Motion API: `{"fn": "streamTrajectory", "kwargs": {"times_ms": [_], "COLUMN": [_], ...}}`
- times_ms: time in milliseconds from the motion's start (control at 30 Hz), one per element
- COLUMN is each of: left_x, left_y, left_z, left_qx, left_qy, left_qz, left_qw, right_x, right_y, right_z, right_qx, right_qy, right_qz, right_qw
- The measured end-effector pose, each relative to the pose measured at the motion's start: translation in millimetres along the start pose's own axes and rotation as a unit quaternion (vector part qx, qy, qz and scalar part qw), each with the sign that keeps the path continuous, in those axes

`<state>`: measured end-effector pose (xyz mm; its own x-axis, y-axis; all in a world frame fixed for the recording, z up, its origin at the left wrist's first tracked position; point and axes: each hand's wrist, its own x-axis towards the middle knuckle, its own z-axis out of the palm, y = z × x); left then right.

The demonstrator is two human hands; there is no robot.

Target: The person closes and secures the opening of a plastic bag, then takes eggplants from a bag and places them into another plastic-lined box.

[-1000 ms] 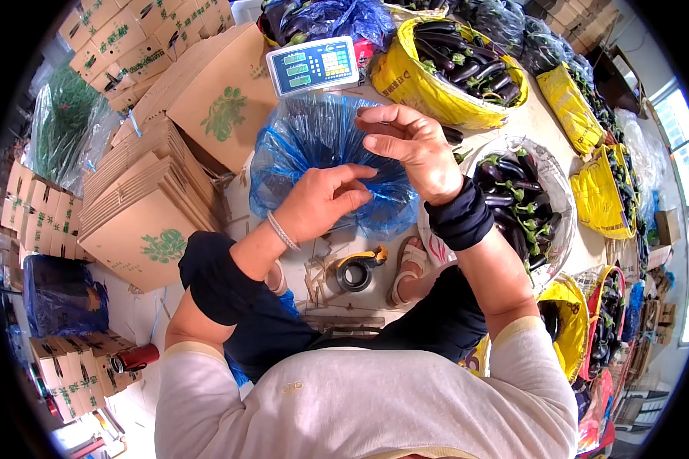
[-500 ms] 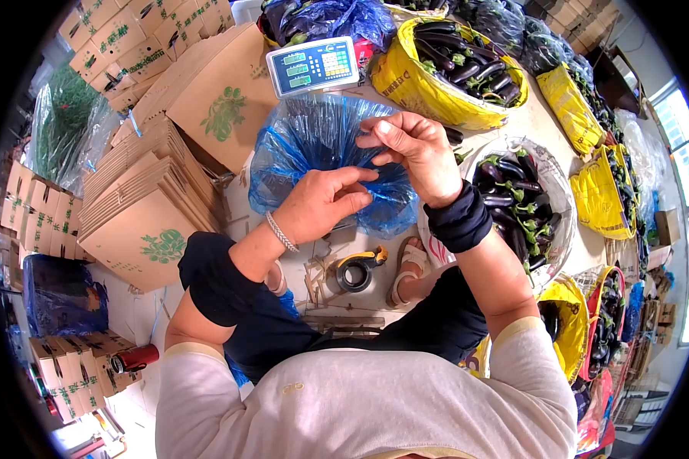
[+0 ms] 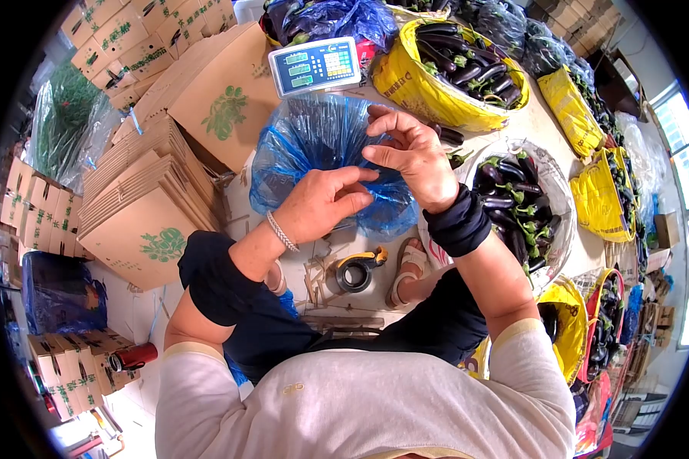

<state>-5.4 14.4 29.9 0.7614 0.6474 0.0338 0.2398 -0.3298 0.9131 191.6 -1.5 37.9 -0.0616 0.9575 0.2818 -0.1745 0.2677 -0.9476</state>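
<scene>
A crinkled blue plastic bag [image 3: 283, 141] is spread in front of me, its middle folded inward. My left hand [image 3: 321, 203], with a braided bracelet at the wrist, is over the bag's near side. Its index finger and thumb point right with a gap between them; the other fingers are mostly hidden. My right hand [image 3: 417, 161] hangs over the bag's right side, fingers bent and apart, thumb away from the index. I see nothing held in either hand. Just behind the bag stands a scale display [image 3: 315, 66] with lit green readouts.
Flattened cartons [image 3: 142, 203] are stacked at left. A yellow bag of eggplants [image 3: 467, 73] stands behind on the right, a white bag of eggplants [image 3: 517, 203] nearer. A tape dispenser [image 3: 356, 271] lies on the floor between my feet, among scraps.
My right hand has turned a little and its thumb has moved down, away from the index finger. The left hand stays in the same place.
</scene>
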Motion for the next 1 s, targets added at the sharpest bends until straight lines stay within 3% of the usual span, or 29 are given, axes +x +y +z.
{"fn": "streamTrajectory", "kwargs": {"times_ms": [233, 433, 733, 1000], "left_x": [-0.2, -0.6, -1.1, -1.4], "left_y": [-3.8, -2.3, -2.9, -3.2], "left_z": [4.3, 2.0, 4.5, 3.6], "left_qx": [0.003, 0.028, 0.032, 0.047], "left_qy": [0.022, -0.019, -0.003, -0.018], "left_qz": [0.036, 0.022, 0.052, 0.044], "left_qw": [0.999, 0.999, 0.998, 0.998], "right_x": [-0.3, -0.2, -2.3, -4.7], "right_y": [-8.6, -10.1, -8.0, -14.8], "right_z": [3.2, 2.7, 3.1, 11.4], "right_qx": [-0.022, -0.068, 0.030, 0.007], "right_qy": [0.004, 0.002, 0.023, 0.028], "right_qz": [0.037, 0.029, 0.076, 0.104], "right_qw": [0.999, 0.997, 0.996, 0.994]}}
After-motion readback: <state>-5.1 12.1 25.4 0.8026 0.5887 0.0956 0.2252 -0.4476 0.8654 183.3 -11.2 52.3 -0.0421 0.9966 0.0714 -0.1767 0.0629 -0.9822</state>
